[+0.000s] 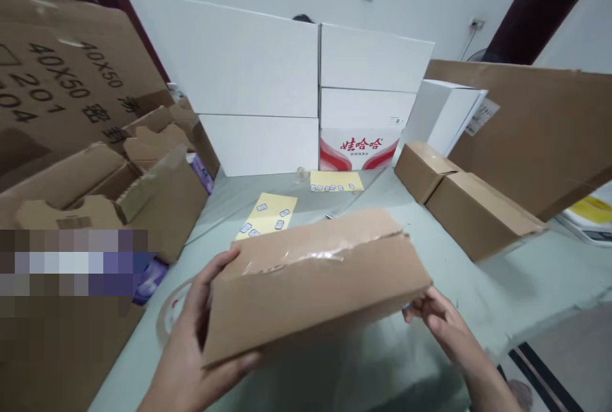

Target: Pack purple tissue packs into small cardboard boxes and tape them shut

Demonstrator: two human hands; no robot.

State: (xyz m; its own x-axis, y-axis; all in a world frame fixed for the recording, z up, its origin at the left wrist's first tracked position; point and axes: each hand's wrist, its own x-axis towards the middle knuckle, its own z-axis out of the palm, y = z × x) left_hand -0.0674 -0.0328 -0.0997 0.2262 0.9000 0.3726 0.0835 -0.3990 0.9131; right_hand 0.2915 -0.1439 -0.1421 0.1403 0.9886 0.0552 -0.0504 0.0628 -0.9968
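Observation:
I hold a flat brown cardboard box (315,284) above the table, tilted, with clear tape along its top seam. My left hand (201,342) grips its left end, thumb under the bottom edge and fingers up the side. My right hand (442,323) pinches the lower right corner. A roll of clear tape (169,310) lies on the table just left of my left hand, partly hidden by it.
Two yellow label sheets (268,215) (336,180) lie on the pale table (502,284) behind the box. Open brown cartons (143,189) crowd the left; two sealed brown boxes (471,205) sit at right. White boxes (268,80) stack along the back wall.

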